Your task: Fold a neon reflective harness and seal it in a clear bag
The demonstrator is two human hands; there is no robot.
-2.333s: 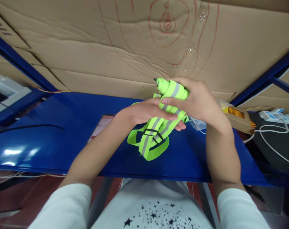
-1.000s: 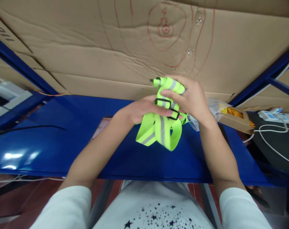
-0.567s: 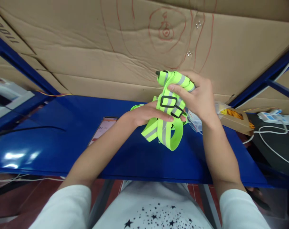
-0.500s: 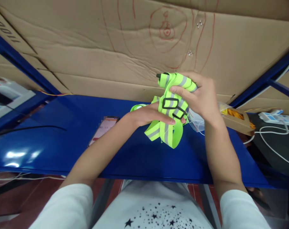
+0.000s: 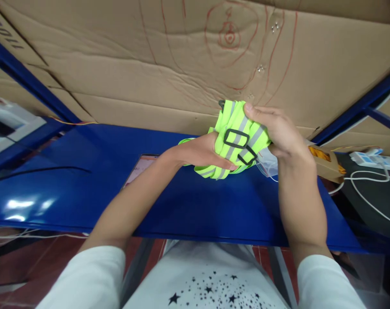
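Reflective strap bundle (image 5: 232, 124), neon green with grey stripes, black buckles, held above the blue tabletop (image 5: 195, 206).
We grip it between our left fingers (image 5: 225, 162), below, and right fingers (image 5: 250, 109), at its upper edge.

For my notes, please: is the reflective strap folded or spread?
Folded: the reflective strap is gathered in overlapping layers between left hand and right hand.

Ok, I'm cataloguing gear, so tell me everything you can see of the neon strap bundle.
The strap bundle is yellow-green, fabric-looking webbing with grey stripes, folded in layers. Two black rectangular buckles lie aslant on its front; a dark piece pokes out top left. The left hand and right hand hold it over the blue table.
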